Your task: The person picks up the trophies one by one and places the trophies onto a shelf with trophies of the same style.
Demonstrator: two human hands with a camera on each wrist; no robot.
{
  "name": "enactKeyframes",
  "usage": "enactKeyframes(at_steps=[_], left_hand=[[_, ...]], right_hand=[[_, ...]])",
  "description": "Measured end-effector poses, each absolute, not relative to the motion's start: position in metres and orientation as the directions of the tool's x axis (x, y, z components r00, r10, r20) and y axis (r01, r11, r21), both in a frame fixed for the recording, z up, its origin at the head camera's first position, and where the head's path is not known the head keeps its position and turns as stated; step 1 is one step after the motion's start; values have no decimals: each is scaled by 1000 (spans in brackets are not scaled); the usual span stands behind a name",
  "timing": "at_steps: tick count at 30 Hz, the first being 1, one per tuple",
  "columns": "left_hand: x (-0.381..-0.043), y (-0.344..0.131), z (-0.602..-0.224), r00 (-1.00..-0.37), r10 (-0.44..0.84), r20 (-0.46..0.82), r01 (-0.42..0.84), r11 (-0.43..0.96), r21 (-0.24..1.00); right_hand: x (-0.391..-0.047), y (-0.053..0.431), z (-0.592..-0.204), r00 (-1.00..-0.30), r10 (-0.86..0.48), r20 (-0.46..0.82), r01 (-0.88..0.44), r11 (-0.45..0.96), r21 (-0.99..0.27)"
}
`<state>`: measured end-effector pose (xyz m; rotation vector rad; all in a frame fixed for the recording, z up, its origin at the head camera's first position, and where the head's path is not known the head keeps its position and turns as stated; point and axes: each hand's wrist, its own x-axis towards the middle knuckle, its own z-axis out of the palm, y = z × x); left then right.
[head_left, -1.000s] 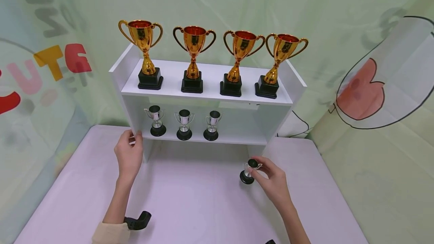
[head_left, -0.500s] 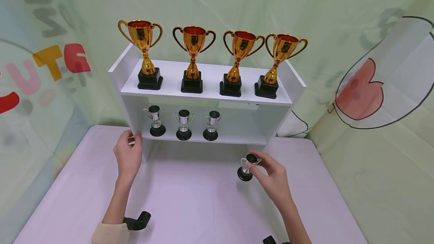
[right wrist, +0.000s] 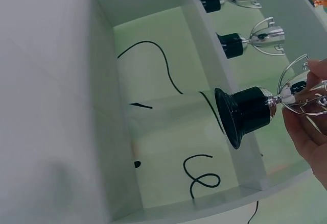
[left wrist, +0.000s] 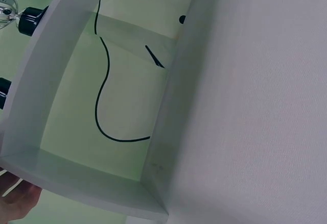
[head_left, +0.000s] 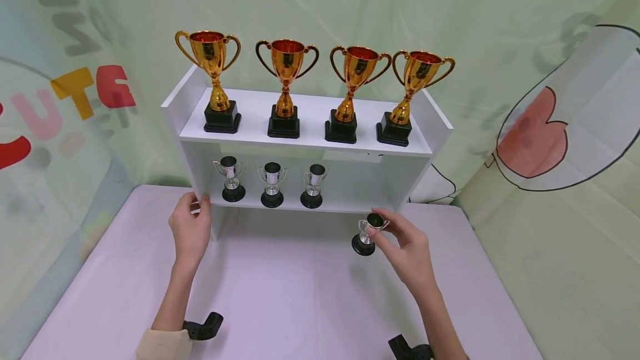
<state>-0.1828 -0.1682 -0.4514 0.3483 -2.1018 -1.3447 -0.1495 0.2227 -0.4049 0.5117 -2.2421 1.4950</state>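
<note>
My right hand pinches a small silver trophy cup by its cup, thumb in front. In the right wrist view this trophy's black base is raised off the table, in front of the shelf board's edge. On the white shelf unit's middle board stand three matching silver trophies, a left one, a middle one and a right one. My left hand grips the unit's left side panel at that board's height; in the left wrist view its fingers show beside the panel.
Several larger gold trophies, such as the leftmost, stand along the top board. The unit stands on a table with a pale cloth. Printed curtains enclose the back and sides. A thin black cable lies behind the unit's right side.
My right hand has raised the small silver trophy and brought it toward the shelf's front edge. The left hand stays at the side panel, and the other trophies have not moved.
</note>
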Motion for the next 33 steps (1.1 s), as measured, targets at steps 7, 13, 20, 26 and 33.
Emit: enactKeyframes(at_steps=[7,13,20,26,33], left_hand=[[-182,-169,-450,-772,-530,351,97,448,889],[-182,-169,-450,-774,-533,343,93,440,893],[-183,-169,-450,-777,-525,347,100,441,892],[-182,-169,-451,-788,-516,335,94,437,895],[-183,-170,-452,-789,-518,331,89,436,896]], right_hand=[[-159,220,-390,-856,-63,514,-502,342,-794],[-167,216,-380,-858,-57,510,-495,351,-795],[-179,212,-373,-879,-42,476,-453,386,-804],[-194,208,-368,-896,-33,443,-417,403,-814],[-210,205,-363,-927,-9,376,-347,403,-847]])
